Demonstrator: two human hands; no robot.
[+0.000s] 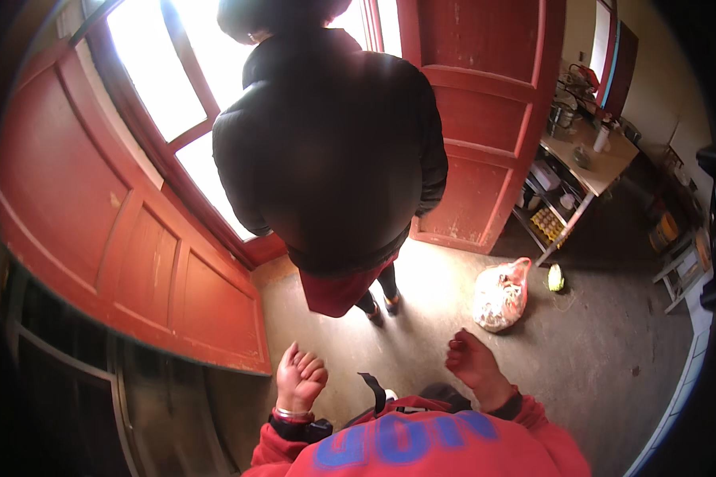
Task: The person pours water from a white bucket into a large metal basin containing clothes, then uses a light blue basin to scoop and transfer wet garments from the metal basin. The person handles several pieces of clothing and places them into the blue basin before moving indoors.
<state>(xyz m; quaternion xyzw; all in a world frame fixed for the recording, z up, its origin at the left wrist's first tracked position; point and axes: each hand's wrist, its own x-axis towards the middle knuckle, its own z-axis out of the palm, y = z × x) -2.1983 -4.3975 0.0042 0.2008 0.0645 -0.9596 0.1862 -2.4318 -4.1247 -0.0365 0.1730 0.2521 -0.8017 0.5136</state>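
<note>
My left hand [301, 378] is raised in front of my body, its fingers curled into a loose fist with nothing visible in it. A bracelet circles that wrist below the hand. My right hand [476, 366] is also lifted, its fingers bent in toward the palm, and no object shows in it. Both hands are apart from each other and touch nothing. Past them stands a person in a dark jacket [334, 151], back toward me, facing the bright doorway. On the floor beyond my right hand sits a filled plastic bag [501, 296], with a green vegetable [556, 277] beside it.
Red door leaves flank the doorway, one on the left [127, 215] and one on the right [477, 119]. At the right stands a table [612, 163] with items on top and a lower shelf holding an egg tray [547, 226]. A wooden stool [682, 270] is at the far right.
</note>
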